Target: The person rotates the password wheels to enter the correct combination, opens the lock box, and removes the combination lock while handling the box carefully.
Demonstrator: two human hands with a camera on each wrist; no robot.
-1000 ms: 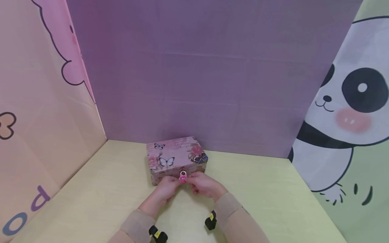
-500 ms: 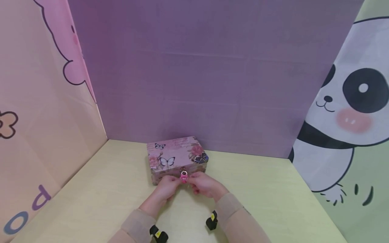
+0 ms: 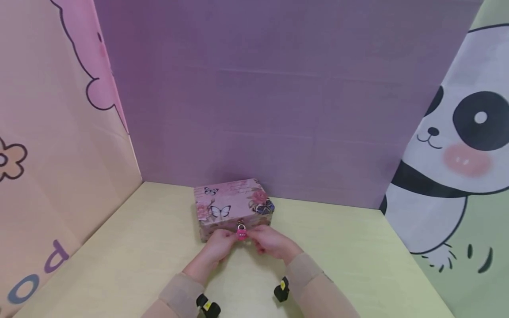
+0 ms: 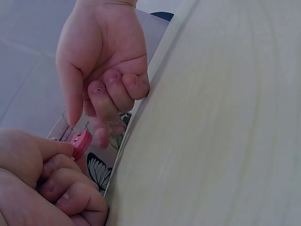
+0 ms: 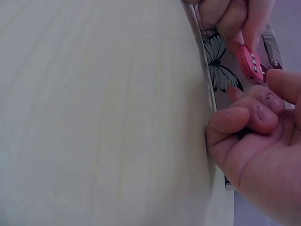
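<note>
A pink padlock point(image 3: 241, 233) point(image 4: 82, 141) point(image 5: 251, 63) with a row of small dials hangs by its shackle at the front clasp of a pink butterfly-and-flower box point(image 3: 232, 201). My left hand point(image 3: 219, 245) point(image 4: 42, 181) point(image 5: 235, 19) pinches the padlock's body from the left, its other fingers curled. From the right, my right hand point(image 3: 272, 243) point(image 4: 106, 61) point(image 5: 268, 136) holds thumb and index finger apart close beside the padlock; its remaining fingers are bent. Whether a right fingertip touches the padlock cannot be told. The box lid is down.
The box stands on a pale yellow table point(image 3: 342, 265), close to a purple backdrop point(image 3: 278, 101). A pink patterned panel point(image 3: 71, 154) rises on the left, a panda-print panel point(image 3: 437, 221) on the right. Black devices point(image 3: 208, 305) sit near both wrists.
My right hand has shifted slightly to the right. The padlock's front looks turned a little, while my left hand keeps its pinch. The head view has moved slightly.
</note>
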